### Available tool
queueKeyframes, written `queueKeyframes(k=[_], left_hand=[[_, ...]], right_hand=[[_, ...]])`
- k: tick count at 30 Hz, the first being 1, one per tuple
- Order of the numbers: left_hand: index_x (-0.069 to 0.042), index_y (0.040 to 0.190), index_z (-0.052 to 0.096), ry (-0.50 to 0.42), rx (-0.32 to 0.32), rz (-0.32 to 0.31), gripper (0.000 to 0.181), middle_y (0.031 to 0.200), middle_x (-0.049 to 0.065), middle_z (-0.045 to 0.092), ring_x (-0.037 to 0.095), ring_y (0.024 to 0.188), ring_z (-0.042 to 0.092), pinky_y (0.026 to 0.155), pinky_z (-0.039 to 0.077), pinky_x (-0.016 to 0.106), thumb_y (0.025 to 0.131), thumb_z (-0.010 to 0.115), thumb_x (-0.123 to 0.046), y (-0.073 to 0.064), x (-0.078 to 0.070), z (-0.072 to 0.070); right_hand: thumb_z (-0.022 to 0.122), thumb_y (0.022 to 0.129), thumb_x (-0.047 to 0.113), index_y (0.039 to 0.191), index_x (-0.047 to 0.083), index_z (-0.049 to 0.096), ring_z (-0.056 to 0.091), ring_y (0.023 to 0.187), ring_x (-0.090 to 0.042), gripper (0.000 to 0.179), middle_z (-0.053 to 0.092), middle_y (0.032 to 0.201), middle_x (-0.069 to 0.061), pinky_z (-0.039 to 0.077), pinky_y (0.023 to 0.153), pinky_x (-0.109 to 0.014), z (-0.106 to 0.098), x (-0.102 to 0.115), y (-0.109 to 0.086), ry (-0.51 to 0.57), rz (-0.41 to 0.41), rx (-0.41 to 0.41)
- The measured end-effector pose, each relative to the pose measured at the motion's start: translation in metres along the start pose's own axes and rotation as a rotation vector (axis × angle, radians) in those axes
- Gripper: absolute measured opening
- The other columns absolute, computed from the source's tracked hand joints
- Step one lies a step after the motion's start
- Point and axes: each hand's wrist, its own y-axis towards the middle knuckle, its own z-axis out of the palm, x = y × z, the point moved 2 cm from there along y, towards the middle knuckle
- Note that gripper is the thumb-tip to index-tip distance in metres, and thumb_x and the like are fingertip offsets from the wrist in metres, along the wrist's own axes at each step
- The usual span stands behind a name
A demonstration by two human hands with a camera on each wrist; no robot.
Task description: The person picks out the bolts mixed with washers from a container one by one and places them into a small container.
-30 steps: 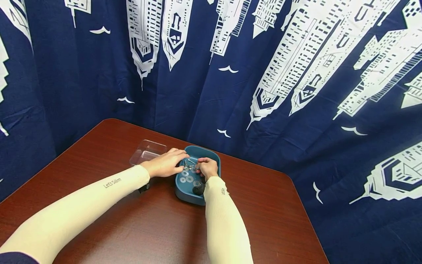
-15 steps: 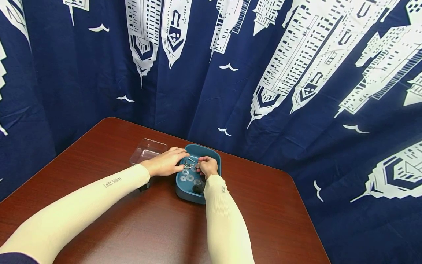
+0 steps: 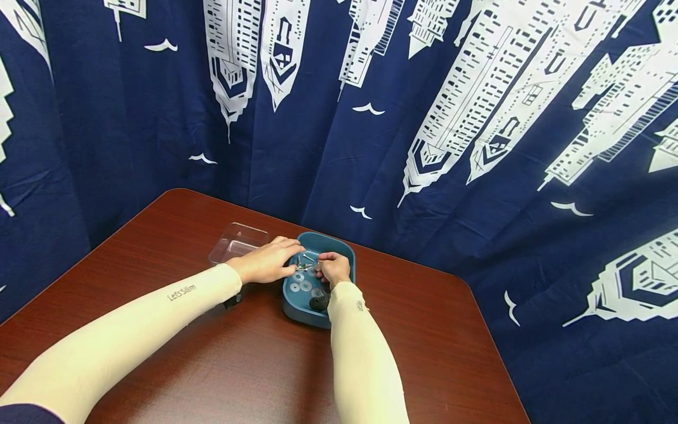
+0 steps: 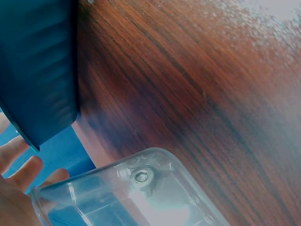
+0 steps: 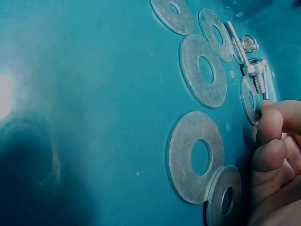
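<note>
A blue tray [image 3: 304, 318] holds several flat washers [image 5: 195, 157] and several silver hex-socket bolts [image 5: 255, 68] at its far left side. My right hand [image 3: 333, 270] reaches inside the tray with curled fingers. In the right wrist view, the thumb and fingertips [image 5: 270, 127] pinch at the end of a thin silver bolt [image 5: 266, 80], mostly hidden, beside one washer. My left hand [image 3: 267, 262] lies with extended fingers over the tray's left rim; its fingertips [image 4: 30, 165] show by the rim in the left wrist view.
A clear plastic box [image 3: 238, 235] stands left of the tray, behind the left forearm. One hex-socket bolt [image 4: 142, 176] shows at it in the left wrist view. A black object [image 3: 319, 303] lies in the tray's near right corner. A blue curtain [image 3: 318, 147] hangs behind the brown table [image 3: 254, 353].
Both hands keep nearly the same places at the tray. The view shifts slightly; the right fingers stay curled at the bolts.
</note>
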Motion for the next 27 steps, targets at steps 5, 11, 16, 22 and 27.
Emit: queueKeyframes(k=[5, 11, 16, 22, 27], left_hand=[[-0.004, 0.142, 0.054, -0.002, 0.002, -0.01, 0.051, 0.151, 0.019, 0.048, 0.037, 0.14, 0.04, 0.115, 0.037, 0.051, 0.096, 0.063, -0.021, -0.0006, -0.0001, -0.0012], [-0.005, 0.144, 0.053, -0.004, 0.019, -0.025, 0.052, 0.153, 0.018, 0.046, 0.036, 0.142, 0.039, 0.116, 0.036, 0.051, 0.096, 0.063, -0.023, -0.0019, -0.0005, -0.0018], [-0.006, 0.145, 0.052, -0.003, 0.019, -0.024, 0.052, 0.153, 0.018, 0.045, 0.036, 0.142, 0.039, 0.117, 0.035, 0.051, 0.097, 0.062, -0.024, -0.0021, -0.0006, -0.0017], [-0.005, 0.144, 0.053, -0.006, 0.016, -0.005, 0.052, 0.152, 0.02, 0.047, 0.036, 0.14, 0.04, 0.116, 0.036, 0.051, 0.096, 0.063, -0.023, -0.002, -0.0012, -0.0022], [-0.004, 0.144, 0.053, -0.003, 0.022, -0.011, 0.052, 0.152, 0.02, 0.046, 0.037, 0.141, 0.04, 0.116, 0.036, 0.052, 0.096, 0.063, -0.022, -0.002, -0.0032, -0.0026]], right_hand=[[0.071, 0.08, -0.01, 0.101, 0.002, 0.072, 0.056, 0.051, -0.013, 0.024, 0.069, 0.077, -0.007, 0.041, 0.041, -0.021, 0.0008, 0.001, 0.0001, 0.004, -0.001, 0.006], [0.072, 0.081, -0.008, 0.1, 0.004, 0.071, 0.053, 0.049, -0.012, 0.022, 0.068, 0.075, -0.005, 0.042, 0.042, -0.022, 0.0004, -0.0016, 0.0029, 0.008, 0.015, 0.012], [0.072, 0.081, -0.007, 0.101, 0.004, 0.072, 0.053, 0.048, -0.012, 0.023, 0.067, 0.073, -0.003, 0.041, 0.042, -0.023, 0.0, -0.0023, 0.0053, 0.003, 0.015, 0.027], [0.072, 0.083, -0.004, 0.103, 0.003, 0.073, 0.052, 0.048, -0.011, 0.021, 0.068, 0.072, -0.006, 0.04, 0.042, -0.023, -0.0021, 0.0008, 0.0035, -0.015, 0.017, 0.042], [0.071, 0.084, -0.003, 0.103, 0.004, 0.073, 0.052, 0.049, -0.011, 0.02, 0.067, 0.071, -0.006, 0.04, 0.043, -0.023, -0.004, 0.0018, 0.0034, -0.027, 0.01, 0.053]])
